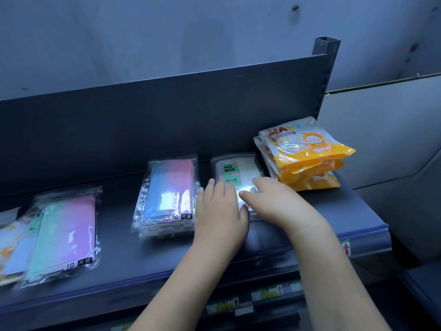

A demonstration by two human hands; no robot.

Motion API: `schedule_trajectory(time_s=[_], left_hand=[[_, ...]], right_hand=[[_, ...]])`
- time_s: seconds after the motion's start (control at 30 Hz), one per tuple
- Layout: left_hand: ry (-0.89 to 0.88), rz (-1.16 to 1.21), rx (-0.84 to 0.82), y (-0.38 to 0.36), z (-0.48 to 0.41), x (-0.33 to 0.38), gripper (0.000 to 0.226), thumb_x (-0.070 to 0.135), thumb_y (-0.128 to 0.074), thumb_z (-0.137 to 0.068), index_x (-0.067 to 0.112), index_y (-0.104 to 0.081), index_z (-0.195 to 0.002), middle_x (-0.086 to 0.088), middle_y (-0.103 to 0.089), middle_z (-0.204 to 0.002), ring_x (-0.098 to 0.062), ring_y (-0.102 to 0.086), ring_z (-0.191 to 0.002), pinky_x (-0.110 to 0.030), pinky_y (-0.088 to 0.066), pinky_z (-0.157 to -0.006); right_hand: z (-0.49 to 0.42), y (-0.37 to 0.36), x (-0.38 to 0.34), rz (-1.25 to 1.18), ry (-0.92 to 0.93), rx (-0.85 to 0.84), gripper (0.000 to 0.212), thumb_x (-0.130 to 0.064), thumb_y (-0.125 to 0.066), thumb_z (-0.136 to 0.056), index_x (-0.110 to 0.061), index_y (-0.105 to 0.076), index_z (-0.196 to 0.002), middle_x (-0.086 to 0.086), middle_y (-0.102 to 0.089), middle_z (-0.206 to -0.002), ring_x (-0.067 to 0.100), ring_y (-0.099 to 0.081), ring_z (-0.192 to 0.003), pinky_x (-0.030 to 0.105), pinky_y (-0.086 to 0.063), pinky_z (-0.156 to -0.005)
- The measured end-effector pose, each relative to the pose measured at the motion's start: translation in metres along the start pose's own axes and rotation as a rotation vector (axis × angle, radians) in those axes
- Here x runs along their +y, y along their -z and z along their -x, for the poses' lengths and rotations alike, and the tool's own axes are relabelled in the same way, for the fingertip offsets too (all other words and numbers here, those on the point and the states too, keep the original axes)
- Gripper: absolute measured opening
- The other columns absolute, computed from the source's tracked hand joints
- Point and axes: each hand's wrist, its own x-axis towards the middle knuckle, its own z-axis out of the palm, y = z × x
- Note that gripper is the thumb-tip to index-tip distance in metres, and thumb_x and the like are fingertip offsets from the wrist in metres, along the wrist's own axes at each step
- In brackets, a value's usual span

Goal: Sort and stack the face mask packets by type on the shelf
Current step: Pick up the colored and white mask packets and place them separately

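We are laying both hands on a clear plastic packet of pale green-and-white masks printed "FACE MASK" (235,170), which is lying flat on the dark grey metal shelf (119,259), towards its right end and close to the upright back panel (143,120).

Our left hand (220,211) is resting palm down along the packet's left edge. Its fingers are lying straight and close together, pointing towards the back panel, and the thumb is touching the packet's near part. Our right hand (274,199) is reaching in from the right, with its fingers stretched out flat across the packet's lower half. Neither hand is curling round the packet or pinching it; both are spread out and only touching its top surface.

Just to the right of this packet, a stack of glossy orange-and-white pouches with a cartoon figure (307,158) is sitting at the shelf's right end. Just to the left of our left hand, a stack of clear packets holding blue-to-pink masks (169,187) is lying flat. Well apart from it, further left, a clear packet of green-to-pink masks (64,232) is lying, partly overlapping a loose pile of mixed packets (12,247) at the picture's edge.
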Motion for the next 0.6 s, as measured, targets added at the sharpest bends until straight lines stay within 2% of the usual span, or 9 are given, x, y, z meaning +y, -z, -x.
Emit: schedule_trajectory(time_s=[0.07, 0.13, 0.27, 0.33, 0.43, 0.6], left_hand=[[0.003, 0.006, 0.035, 0.009, 0.002, -0.005, 0.081, 0.048, -0.008, -0.085, 0.011, -0.049, -0.145, -0.008, -0.048, -0.155, -0.034, -0.032, -0.149, -0.050, -0.026, -0.122], [0.028, -0.008, 0.046, 0.018, 0.003, -0.015, 0.090, 0.050, -0.001, -0.082, 0.013, -0.040, -0.154, -0.005, -0.038, -0.164, -0.029, -0.024, -0.155, -0.049, -0.018, -0.126], [0.122, 0.002, 0.065, 0.036, 0.006, -0.044, 0.098, 0.062, 0.009, -0.083, 0.017, -0.027, -0.162, -0.002, -0.024, -0.172, -0.025, -0.009, -0.161, -0.047, -0.004, -0.128], [0.163, -0.018, 0.070, 0.045, 0.008, -0.064, 0.091, 0.064, 0.005, -0.091, 0.017, -0.026, -0.162, -0.001, -0.022, -0.173, -0.024, -0.006, -0.162, -0.046, -0.002, -0.129], [0.213, -0.052, 0.088, 0.059, 0.016, -0.103, 0.072, 0.059, -0.017, -0.104, 0.018, -0.028, -0.162, -0.001, -0.022, -0.173, -0.024, -0.007, -0.161, -0.046, -0.003, -0.129], [0.296, -0.011, 0.101, 0.085, 0.036, -0.187, 0.069, 0.057, -0.026, -0.106, 0.016, -0.030, -0.162, -0.002, -0.023, -0.173, -0.024, -0.006, -0.161, -0.046, -0.003, -0.129]], right_hand=[[0.007, 0.004, -0.008, 0.037, 0.033, -0.038, 0.042, -0.049, -0.047, -0.103, -0.020, -0.062, -0.130, 0.004, -0.061, -0.140, 0.025, -0.057, -0.123, 0.039, -0.049, -0.100], [0.011, 0.003, -0.018, 0.006, 0.119, -0.045, 0.049, -0.048, -0.045, -0.106, -0.023, -0.054, -0.146, 0.000, -0.053, -0.155, 0.022, -0.049, -0.138, 0.037, -0.042, -0.107], [0.009, -0.018, -0.038, -0.003, 0.310, 0.107, 0.062, -0.045, -0.039, -0.110, -0.020, -0.026, -0.166, -0.007, -0.020, -0.175, 0.009, -0.010, -0.161, 0.028, -0.016, -0.124], [0.003, -0.035, -0.049, 0.050, 0.353, 0.189, 0.065, -0.046, -0.037, -0.111, -0.019, -0.019, -0.167, -0.006, -0.013, -0.176, 0.011, -0.002, -0.162, 0.032, -0.011, -0.128], [-0.002, -0.059, -0.072, 0.097, 0.371, 0.225, 0.067, -0.049, -0.034, -0.110, -0.017, -0.017, -0.167, -0.004, -0.012, -0.176, 0.013, 0.000, -0.163, 0.038, -0.015, -0.130], [-0.001, -0.109, -0.137, 0.160, 0.427, 0.189, 0.070, -0.052, -0.035, -0.109, -0.017, -0.018, -0.167, -0.004, -0.013, -0.176, 0.014, -0.002, -0.163, 0.037, -0.014, -0.130]])
